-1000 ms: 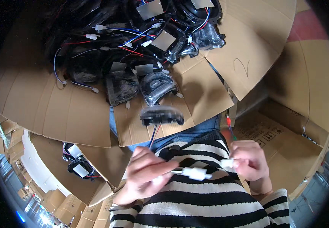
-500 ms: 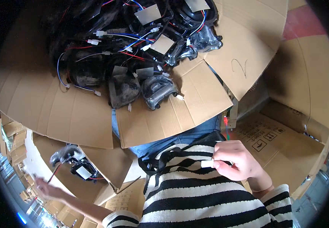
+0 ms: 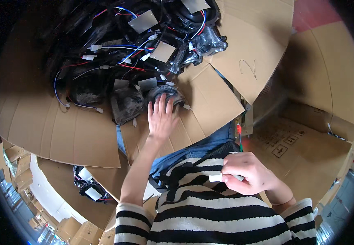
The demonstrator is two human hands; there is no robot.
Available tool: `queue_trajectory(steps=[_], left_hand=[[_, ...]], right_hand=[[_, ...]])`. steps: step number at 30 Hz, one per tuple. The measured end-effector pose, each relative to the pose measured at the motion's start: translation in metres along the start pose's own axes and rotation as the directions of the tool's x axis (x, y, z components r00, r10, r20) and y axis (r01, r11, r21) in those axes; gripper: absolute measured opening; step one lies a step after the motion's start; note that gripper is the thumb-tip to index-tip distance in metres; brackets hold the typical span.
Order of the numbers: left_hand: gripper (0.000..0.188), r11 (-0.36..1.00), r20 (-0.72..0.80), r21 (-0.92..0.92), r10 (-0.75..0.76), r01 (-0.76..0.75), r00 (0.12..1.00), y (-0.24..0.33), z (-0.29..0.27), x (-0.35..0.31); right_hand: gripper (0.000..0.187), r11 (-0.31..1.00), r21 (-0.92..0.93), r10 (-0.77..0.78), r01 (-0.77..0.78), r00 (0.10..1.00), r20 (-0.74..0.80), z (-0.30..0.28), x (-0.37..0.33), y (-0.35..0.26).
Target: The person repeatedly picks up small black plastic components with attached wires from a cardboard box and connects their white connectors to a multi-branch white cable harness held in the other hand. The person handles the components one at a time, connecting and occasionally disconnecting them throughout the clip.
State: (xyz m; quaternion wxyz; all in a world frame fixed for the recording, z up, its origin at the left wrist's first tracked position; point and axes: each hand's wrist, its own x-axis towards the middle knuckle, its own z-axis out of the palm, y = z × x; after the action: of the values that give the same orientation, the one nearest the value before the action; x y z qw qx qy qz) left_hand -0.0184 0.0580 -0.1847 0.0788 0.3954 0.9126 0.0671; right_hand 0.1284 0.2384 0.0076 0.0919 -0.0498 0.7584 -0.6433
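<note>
The left hand point(image 3: 160, 118), fingers spread, is over a dark plastic unit point(image 3: 177, 95) on cardboard point(image 3: 203, 116); it lies ahead of the palm, long axis roughly crosswise. The right hand point(image 3: 244, 173) (farther away, by the striped shirt point(image 3: 222, 201)) pinches a white connector point(image 3: 215, 178).

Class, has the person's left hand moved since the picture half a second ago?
Yes: the left hand has moved right and up, away from the lower-left cardboard box to a dark unit.
</note>
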Motion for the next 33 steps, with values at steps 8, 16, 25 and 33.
queue_trajectory(steps=[8,16,25,33], left_hand=[[0.042,0.963,-0.068,-0.201,-0.196,0.179,0.978,-0.048,-0.053,-0.003],[0.025,-0.167,0.519,-0.851,-0.402,0.497,0.754,-0.138,-0.051,-0.065],[0.035,0.987,-0.162,0.04,-0.148,0.157,0.976,-0.048,-0.091,-0.027],[0.027,0.888,0.074,0.314,0.33,-0.336,0.941,-0.03,0.02,0.029]], right_hand=[[0.006,0.999,-0.022,0.042,-0.042,0.999,-0.026,-0.003,-0.005,0.011],[0.008,1.0,0.002,-0.011,0.011,1.0,0.022,-0.004,0.013,0.012],[0.008,1.0,0.006,0.025,-0.025,1.0,-0.001,0.001,0.008,0.019],[0.008,1.0,-0.018,0.014,-0.014,1.0,0.008,0.001,0.008,0.011]])
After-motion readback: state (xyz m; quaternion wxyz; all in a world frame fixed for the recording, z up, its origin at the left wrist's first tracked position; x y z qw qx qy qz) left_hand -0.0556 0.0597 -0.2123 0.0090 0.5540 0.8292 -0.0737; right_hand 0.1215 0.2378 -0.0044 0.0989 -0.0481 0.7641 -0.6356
